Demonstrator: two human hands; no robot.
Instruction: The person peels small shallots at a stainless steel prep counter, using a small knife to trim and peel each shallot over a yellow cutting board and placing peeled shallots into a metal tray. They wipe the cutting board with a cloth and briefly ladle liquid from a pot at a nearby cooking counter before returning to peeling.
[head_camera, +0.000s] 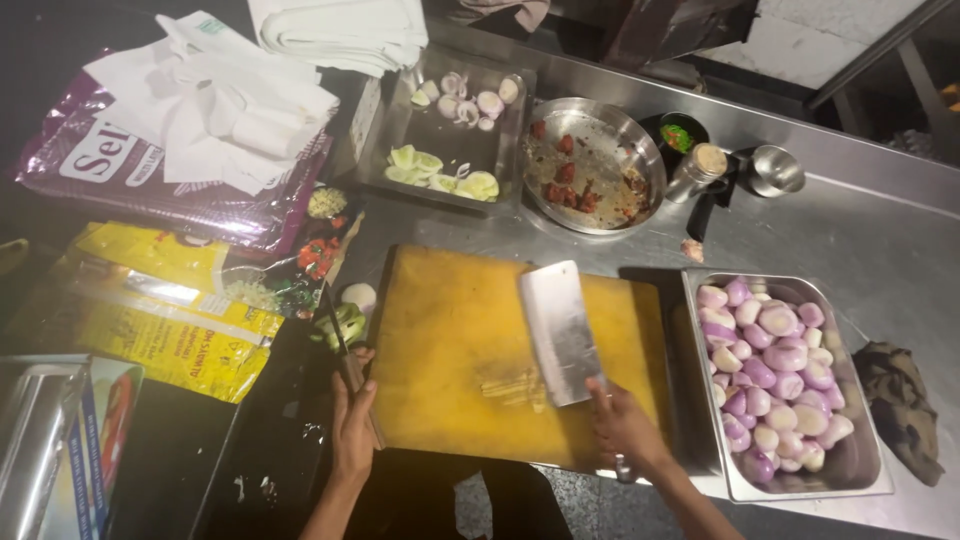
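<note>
Right hand (625, 425) closed on the handle of the cleaver (560, 332); blade lies flat over the yellow cutting board (450, 350), long axis running from the grip up toward the board's far edge. Small pile of chopped bits (515, 388) sits just left of the blade, near the board's near edge. Left hand (352, 425) grips a slim dark knife (335, 325) at the board's left edge. Tray of peeled onions (775, 375) on the table right of the board.

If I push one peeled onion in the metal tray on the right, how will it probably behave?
A peeled onion is round, so it would probably roll. Its skin looks smooth and glossy, so it may slip under fingers. The tray is crowded, so neighbours would likely stop it soon.
</note>
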